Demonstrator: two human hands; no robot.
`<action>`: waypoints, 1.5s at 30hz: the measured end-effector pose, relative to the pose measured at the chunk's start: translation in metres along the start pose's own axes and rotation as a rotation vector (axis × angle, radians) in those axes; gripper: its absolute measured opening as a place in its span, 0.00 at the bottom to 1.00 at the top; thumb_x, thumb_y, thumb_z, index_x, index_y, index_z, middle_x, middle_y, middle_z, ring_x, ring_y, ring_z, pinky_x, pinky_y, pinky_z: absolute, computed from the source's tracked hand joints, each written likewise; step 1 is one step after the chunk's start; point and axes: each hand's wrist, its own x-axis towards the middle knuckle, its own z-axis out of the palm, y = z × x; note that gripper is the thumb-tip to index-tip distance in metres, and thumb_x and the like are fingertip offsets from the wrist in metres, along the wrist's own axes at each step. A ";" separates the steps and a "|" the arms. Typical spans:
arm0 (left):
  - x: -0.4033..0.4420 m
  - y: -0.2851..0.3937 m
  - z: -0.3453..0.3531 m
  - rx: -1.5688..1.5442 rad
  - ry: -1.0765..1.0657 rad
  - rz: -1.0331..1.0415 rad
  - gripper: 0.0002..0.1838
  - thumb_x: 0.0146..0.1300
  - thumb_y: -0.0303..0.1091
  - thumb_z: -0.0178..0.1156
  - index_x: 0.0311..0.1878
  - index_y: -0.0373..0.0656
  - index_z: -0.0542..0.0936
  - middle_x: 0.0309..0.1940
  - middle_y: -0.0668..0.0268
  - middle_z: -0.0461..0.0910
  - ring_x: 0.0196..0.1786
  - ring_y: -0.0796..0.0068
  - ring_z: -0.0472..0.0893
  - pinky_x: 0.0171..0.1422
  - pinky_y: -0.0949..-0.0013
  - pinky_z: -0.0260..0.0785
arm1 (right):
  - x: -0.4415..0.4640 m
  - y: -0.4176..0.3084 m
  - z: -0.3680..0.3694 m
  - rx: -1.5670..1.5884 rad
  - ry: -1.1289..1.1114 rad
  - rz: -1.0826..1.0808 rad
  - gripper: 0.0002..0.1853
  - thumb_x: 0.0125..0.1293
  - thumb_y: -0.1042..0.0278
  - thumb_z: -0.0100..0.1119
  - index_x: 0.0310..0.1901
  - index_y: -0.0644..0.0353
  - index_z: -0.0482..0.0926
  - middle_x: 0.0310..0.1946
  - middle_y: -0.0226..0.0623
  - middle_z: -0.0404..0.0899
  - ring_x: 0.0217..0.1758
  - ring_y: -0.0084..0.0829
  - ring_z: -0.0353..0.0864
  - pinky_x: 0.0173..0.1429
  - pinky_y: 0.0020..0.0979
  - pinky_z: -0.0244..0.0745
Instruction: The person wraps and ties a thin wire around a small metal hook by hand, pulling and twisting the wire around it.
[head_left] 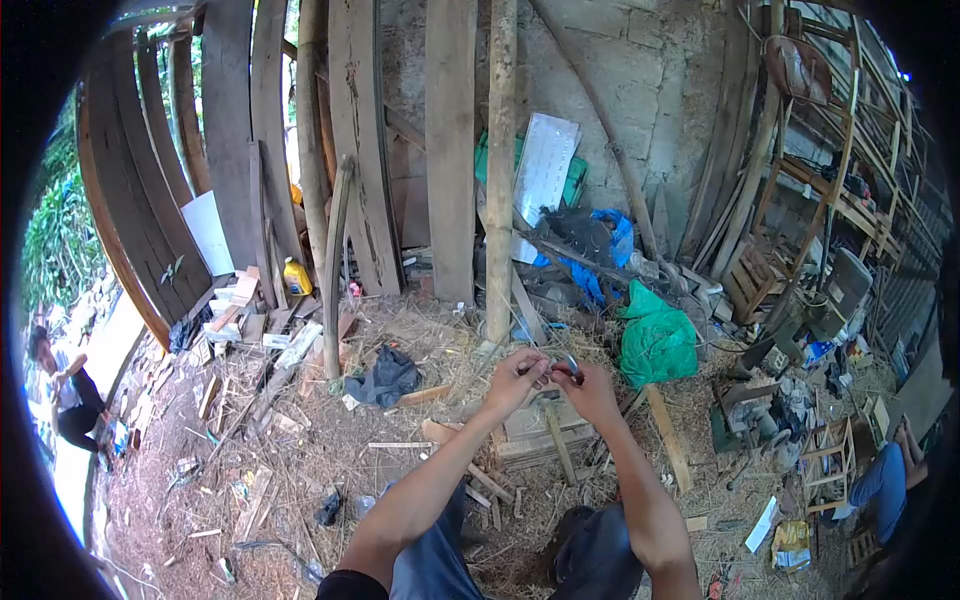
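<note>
My left hand (516,384) and my right hand (593,390) meet in front of me, above my knees. The fingers of the left are pinched together, and what they hold, if anything, is too small to make out. In my right hand is a small, thin, dark and silvery tool (571,364) whose kind I cannot tell; its end points up and away from me. Below the hands, a low wooden block (528,447) stands on ground strewn with shavings, with a wood strip (560,446) leaning on it.
A green plastic sack (656,340) lies just beyond my right hand. An upright pole (499,180) stands ahead, with tall boards (450,150) behind it. Dark cloth or plastic (384,377) lies left. Another person (72,390) is at the far left; someone's legs (882,492) show far right.
</note>
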 end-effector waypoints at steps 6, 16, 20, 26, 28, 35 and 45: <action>0.006 -0.005 -0.017 0.007 0.070 0.004 0.08 0.66 0.34 0.56 0.41 0.39 0.77 0.28 0.69 0.78 0.34 0.80 0.76 0.38 0.75 0.68 | 0.004 0.022 0.010 -0.018 -0.023 -0.040 0.08 0.57 0.70 0.62 0.37 0.63 0.81 0.25 0.43 0.81 0.26 0.32 0.77 0.33 0.33 0.70; -0.009 0.022 -0.063 0.010 0.144 0.039 0.07 0.63 0.31 0.59 0.38 0.37 0.79 0.27 0.71 0.77 0.28 0.82 0.74 0.33 0.76 0.67 | -0.004 0.040 -0.043 -0.086 0.105 -0.075 0.06 0.56 0.72 0.62 0.33 0.63 0.79 0.30 0.47 0.79 0.30 0.46 0.79 0.36 0.42 0.71; -0.017 0.008 -0.059 0.409 0.017 0.113 0.06 0.60 0.29 0.61 0.37 0.37 0.80 0.27 0.66 0.79 0.28 0.78 0.76 0.35 0.74 0.68 | -0.007 0.046 -0.059 -0.324 0.209 -0.157 0.05 0.56 0.71 0.62 0.32 0.63 0.78 0.36 0.40 0.77 0.32 0.44 0.79 0.35 0.42 0.71; -0.025 0.007 -0.017 0.744 -0.257 0.180 0.06 0.55 0.26 0.62 0.36 0.38 0.80 0.28 0.56 0.80 0.29 0.67 0.79 0.36 0.68 0.70 | -0.003 0.042 -0.063 -0.400 0.217 -0.213 0.07 0.57 0.69 0.62 0.35 0.62 0.78 0.42 0.36 0.74 0.32 0.45 0.78 0.34 0.42 0.71; -0.023 0.003 -0.011 0.752 -0.307 0.158 0.07 0.57 0.28 0.62 0.38 0.38 0.80 0.27 0.58 0.80 0.28 0.69 0.79 0.36 0.68 0.70 | -0.004 0.027 -0.063 -0.437 0.211 -0.217 0.08 0.58 0.70 0.61 0.38 0.61 0.77 0.44 0.37 0.74 0.32 0.46 0.78 0.34 0.42 0.71; -0.017 0.011 -0.007 0.446 -0.150 0.066 0.06 0.60 0.27 0.61 0.40 0.38 0.80 0.27 0.69 0.79 0.28 0.81 0.75 0.35 0.75 0.68 | 0.000 0.015 -0.070 -0.363 0.358 -0.361 0.26 0.67 0.72 0.45 0.67 0.56 0.56 0.51 0.44 0.67 0.31 0.46 0.77 0.39 0.37 0.71; -0.018 0.013 -0.007 0.182 -0.081 0.012 0.07 0.61 0.28 0.60 0.40 0.36 0.80 0.24 0.70 0.79 0.26 0.85 0.74 0.31 0.78 0.66 | -0.010 0.009 -0.017 0.216 -0.116 -0.068 0.12 0.69 0.73 0.48 0.52 0.62 0.72 0.26 0.29 0.75 0.29 0.18 0.69 0.34 0.23 0.64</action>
